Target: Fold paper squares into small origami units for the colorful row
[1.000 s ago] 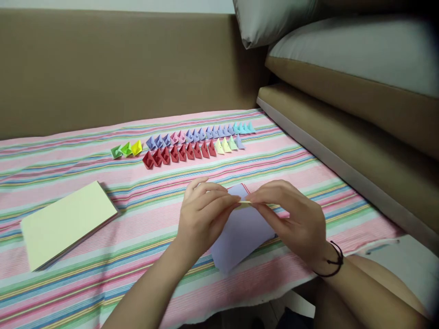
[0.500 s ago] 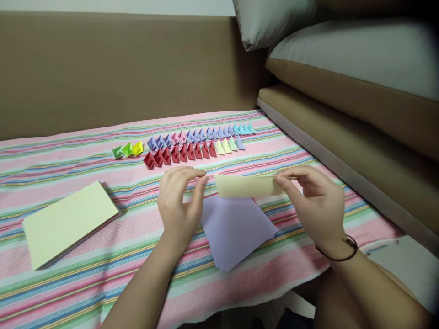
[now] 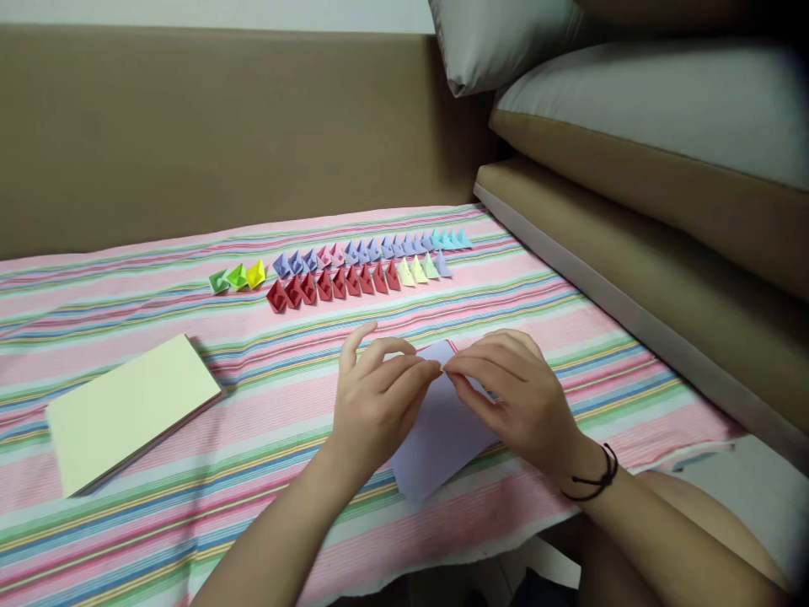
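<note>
My left hand (image 3: pixel 383 392) and my right hand (image 3: pixel 522 392) meet fingertip to fingertip over a stack of lilac paper (image 3: pixel 436 434). Both are pinched closed. Only a tiny pale bit of the yellow paper (image 3: pixel 443 369) shows where the fingertips meet; the fingers hide the rest of it. On the left hand one finger stands raised away from the pinch. The lilac stack lies on striped cloth, partly covered by both hands, and a red edge peeks out at its far corner.
Several small folded paper boats stand in two rows, including red ones (image 3: pixel 324 287), with green and yellow ones (image 3: pixel 237 276) to their left. A pale yellow paper stack (image 3: pixel 132 413) lies at left on the striped cloth (image 3: pixel 265 438). Cushions (image 3: pixel 645 185) are piled at right.
My two hands have come together, the right moving left and the left moving right. The yellow strip, earlier held out by the right hand, is now almost hidden between the fingertips.
</note>
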The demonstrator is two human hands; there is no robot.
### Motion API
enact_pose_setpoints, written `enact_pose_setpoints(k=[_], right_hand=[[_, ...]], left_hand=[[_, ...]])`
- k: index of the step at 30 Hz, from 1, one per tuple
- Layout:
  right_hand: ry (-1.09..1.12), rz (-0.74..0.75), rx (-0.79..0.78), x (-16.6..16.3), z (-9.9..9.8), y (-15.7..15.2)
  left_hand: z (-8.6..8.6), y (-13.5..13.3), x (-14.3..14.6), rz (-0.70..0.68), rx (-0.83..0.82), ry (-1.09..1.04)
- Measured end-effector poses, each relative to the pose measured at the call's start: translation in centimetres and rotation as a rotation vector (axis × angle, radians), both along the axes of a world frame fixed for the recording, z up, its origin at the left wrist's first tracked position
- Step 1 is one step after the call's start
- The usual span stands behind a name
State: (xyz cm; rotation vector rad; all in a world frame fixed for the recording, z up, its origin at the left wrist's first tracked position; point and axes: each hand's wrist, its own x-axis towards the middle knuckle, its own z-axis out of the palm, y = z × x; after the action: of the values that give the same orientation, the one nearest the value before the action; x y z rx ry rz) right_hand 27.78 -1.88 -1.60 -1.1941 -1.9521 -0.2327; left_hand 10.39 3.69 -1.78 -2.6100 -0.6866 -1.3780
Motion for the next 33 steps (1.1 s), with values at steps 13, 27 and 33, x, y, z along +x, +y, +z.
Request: enact_pose_setpoints(k=[13,27,33], right_hand=[[0.181,-0.046,-0.161,3.2,1.3,0.2],[0.57,-0.174,-0.292,4.3,1.4,0.1],[1.115,-0.038,-0.678,3.5,0.6,0.5]], left_hand=[[0.1,0.3,-0.2,0.009,-0.086,-0.001],[0.7,2.8,-2.0,0.177,-0.405,-0.2],[-0.3,2.8,-0.9,-0.201,-1.331,-0.465]])
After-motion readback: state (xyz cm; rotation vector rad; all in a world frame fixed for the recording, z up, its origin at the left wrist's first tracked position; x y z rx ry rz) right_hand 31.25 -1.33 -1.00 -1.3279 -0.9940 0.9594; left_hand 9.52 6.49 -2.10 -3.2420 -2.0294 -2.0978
